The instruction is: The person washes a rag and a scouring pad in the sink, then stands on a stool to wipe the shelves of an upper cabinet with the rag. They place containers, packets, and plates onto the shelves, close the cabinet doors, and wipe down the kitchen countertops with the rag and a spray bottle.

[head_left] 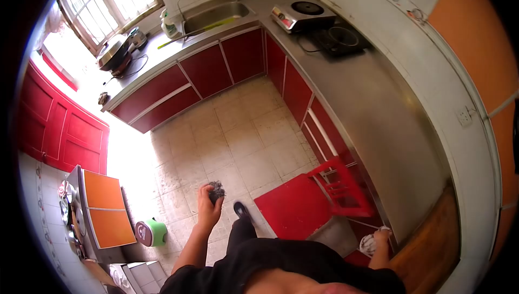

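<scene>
My left hand point(206, 203) is closed around a dark grey steel wool scrubber point(217, 190), held out over the tiled floor. At the lower right, my right hand point(383, 235) grips a crumpled whitish cloth point(368, 245) beside the front edge of the steel countertop point(378, 115). Between my two hands stands a red chair point(292, 207), its slatted backrest turned toward the cabinets.
A green and brown stool point(154, 233) stands on the floor at left, near an orange-doored cabinet point(111, 209). Along the counters are a sink point(205, 17), a spray bottle point(168, 25), a gas stove point(297, 17), a black cooktop point(338, 42) and a pan point(112, 51).
</scene>
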